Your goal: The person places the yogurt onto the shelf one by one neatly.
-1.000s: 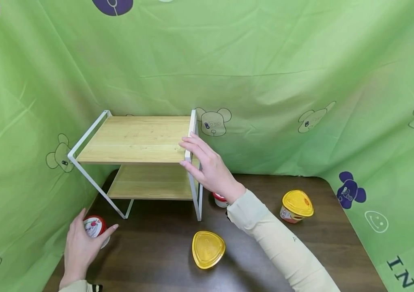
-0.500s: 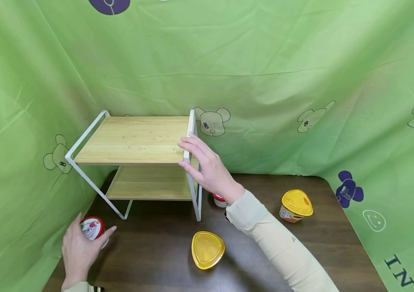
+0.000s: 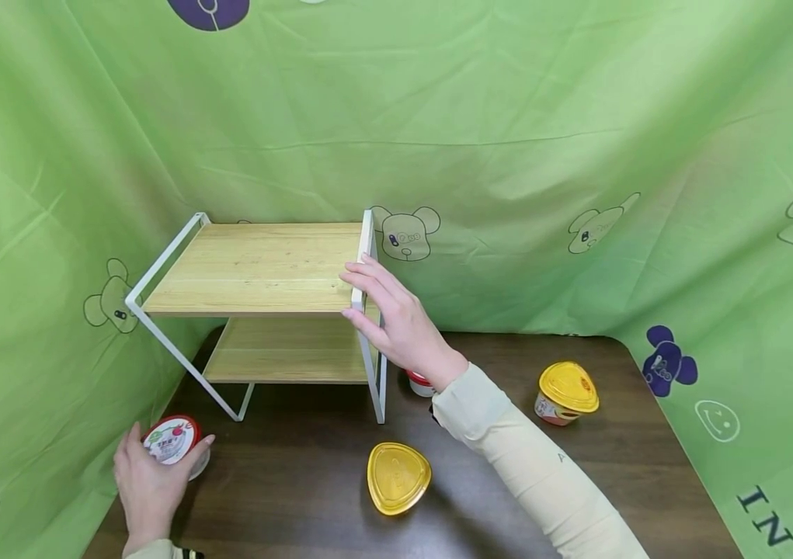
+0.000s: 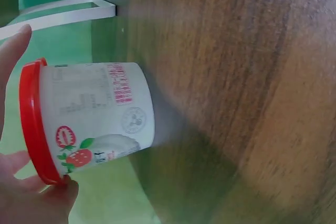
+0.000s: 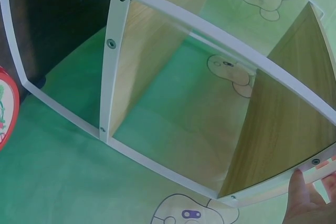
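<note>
While rack stands left of right grip, whose spread fingers rest on its side, left grip curves thumb and fingers round lid of tub. Step in hand: apparently taking up tub; next move calls for secure pinch before lifting. Since earlier frame, tub has tipped toward left grip; rack and right grip look unchanged.
</note>
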`<state>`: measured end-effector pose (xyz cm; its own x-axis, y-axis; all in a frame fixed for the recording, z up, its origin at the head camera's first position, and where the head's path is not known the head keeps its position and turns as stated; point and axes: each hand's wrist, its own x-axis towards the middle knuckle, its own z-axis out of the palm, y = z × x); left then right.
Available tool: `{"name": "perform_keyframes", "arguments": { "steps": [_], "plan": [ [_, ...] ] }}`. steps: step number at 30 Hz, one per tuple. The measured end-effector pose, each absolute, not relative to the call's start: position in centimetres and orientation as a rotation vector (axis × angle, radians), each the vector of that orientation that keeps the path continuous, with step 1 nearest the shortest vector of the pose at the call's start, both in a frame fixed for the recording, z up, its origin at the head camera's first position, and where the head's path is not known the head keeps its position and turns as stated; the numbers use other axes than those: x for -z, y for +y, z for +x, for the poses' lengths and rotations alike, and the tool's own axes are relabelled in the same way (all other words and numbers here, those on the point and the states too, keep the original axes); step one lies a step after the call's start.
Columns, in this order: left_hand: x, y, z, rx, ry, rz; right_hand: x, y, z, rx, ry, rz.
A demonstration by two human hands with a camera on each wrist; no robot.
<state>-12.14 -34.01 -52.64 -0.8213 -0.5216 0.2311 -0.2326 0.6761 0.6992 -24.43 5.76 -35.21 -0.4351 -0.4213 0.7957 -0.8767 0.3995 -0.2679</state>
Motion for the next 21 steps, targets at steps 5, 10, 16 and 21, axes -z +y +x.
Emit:
{"name": "perform_keyframes", "arguments": {
  "steps": [5, 10, 16, 21],
  "plan": [
    [53.2, -34.2, -12.2, 1.004, -2.441, 0.672, 35.3, 5.7, -24.4, -0.923, -2.023, 1.106],
    [54.0, -34.5, -12.4, 1.032, -2.424, 0.7, 35.3, 5.7, -24.4, -0.924, -2.015, 1.108],
    [54.5, -34.6, -12.6, 1.055, -2.409, 0.705, 35.3, 5.7, -24.4, -0.925, -2.013, 1.105],
    [54.7, -34.7, -12.5, 1.116, -2.398, 0.738, 35.4, 5.7, -24.4, -0.927, -2.013, 1.1]
  ]
}}
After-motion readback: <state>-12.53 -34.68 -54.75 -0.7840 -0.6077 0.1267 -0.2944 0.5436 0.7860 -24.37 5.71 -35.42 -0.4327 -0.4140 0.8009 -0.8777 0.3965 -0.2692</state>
